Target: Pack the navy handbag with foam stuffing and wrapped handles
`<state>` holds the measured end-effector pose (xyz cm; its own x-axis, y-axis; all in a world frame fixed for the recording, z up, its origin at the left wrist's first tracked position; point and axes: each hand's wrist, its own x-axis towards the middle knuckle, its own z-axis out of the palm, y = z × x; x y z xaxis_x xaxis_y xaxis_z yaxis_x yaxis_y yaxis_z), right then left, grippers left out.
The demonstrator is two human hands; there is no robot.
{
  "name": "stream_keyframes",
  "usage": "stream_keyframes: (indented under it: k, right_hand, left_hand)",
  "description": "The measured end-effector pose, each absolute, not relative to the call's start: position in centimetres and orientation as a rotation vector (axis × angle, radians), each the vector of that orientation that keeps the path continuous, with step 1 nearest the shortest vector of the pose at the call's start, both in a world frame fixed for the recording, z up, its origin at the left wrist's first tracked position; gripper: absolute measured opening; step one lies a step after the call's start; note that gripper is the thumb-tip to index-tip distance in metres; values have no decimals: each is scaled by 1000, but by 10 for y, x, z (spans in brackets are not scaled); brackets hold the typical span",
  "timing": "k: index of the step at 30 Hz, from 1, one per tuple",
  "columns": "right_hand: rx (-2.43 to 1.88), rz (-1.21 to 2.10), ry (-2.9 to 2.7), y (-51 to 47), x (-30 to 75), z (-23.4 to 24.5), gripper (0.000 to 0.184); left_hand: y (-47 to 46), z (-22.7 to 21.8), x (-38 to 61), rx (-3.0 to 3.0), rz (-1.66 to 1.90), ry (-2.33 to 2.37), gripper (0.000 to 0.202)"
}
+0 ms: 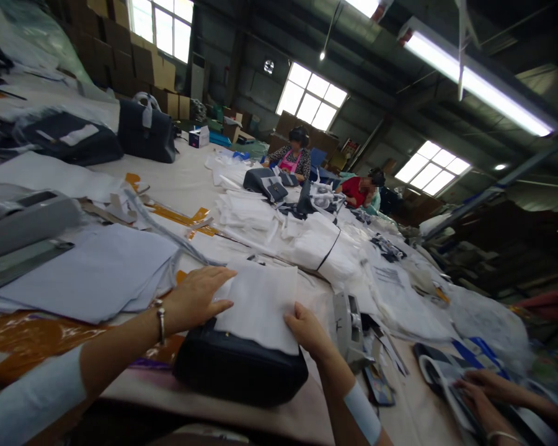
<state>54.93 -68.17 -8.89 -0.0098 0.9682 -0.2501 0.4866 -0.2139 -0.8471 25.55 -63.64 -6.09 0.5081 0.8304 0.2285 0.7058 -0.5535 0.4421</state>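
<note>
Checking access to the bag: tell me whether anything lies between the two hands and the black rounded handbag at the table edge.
Yes: a white rectangular sheet lies over the black rounded handbag, under both hands. The left hand rests flat on its left edge, the right hand on its right edge. The handbag's front is bare.

Both hands (251, 313) press white sheet (260, 303) onto black bag (239, 371).

A white sheet (260, 303) covers a black bag (239, 368) at the near edge. To their left are pale grey sheets (93, 272) and glossy orange-brown film (23, 337). The bench (177, 179) is cream. Far left is a dark navy bag (146, 133). Far off are a leopard-spotted top (302, 162) with pink at the front, and a red top (356, 191).
</note>
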Motion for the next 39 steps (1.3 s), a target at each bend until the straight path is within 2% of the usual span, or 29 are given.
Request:
stream_keyframes:
  k: [4, 6, 8, 11, 14, 19, 24, 28, 32, 35, 39]
  right_hand:
    - [-1735, 1233, -1284, -681, 555, -92, 32]
    - [-1797, 1172, -1138, -683, 561, -100, 42]
    - [-1860, 1110, -1070, -687, 566, -108, 39]
    - [-1879, 1142, -1103, -698, 569, -112, 30]
    - [-1803, 1249, -1223, -706, 567, -102, 35]
    - [-1814, 1343, -1389, -703, 560, -85, 29]
    - [-1903, 1295, -1189, -701, 555, -96, 28]
    - [-1629, 1233, -880, -716, 555, -111, 28]
    - [-1217, 1123, -701, -740, 555, -116, 39]
    - [-1216, 1049, -762, -752, 554, -109, 38]
    - [-1291, 1133, -1002, -751, 549, -88, 34]
  left_hand:
    - [-628, -46, 282, 2625, 277, 844, 53]
    - [-628, -47, 295, 2586, 103, 752, 54]
    - [-629, -51, 304, 2554, 15, 738, 54]
    - [-632, -59, 309, 2551, 28, 725, 60]
    - [-633, -63, 309, 2540, 44, 704, 66]
    - [-635, -64, 309, 2496, 46, 779, 62]
    - [-638, -66, 308, 2470, 81, 803, 61]
    - [-637, -71, 306, 2454, 109, 824, 62]
    - [-635, -74, 307, 2436, 52, 859, 62]
    - [-635, -75, 314, 2440, 5, 878, 61]
    - [-638, -78, 326, 2460, -37, 983, 60]
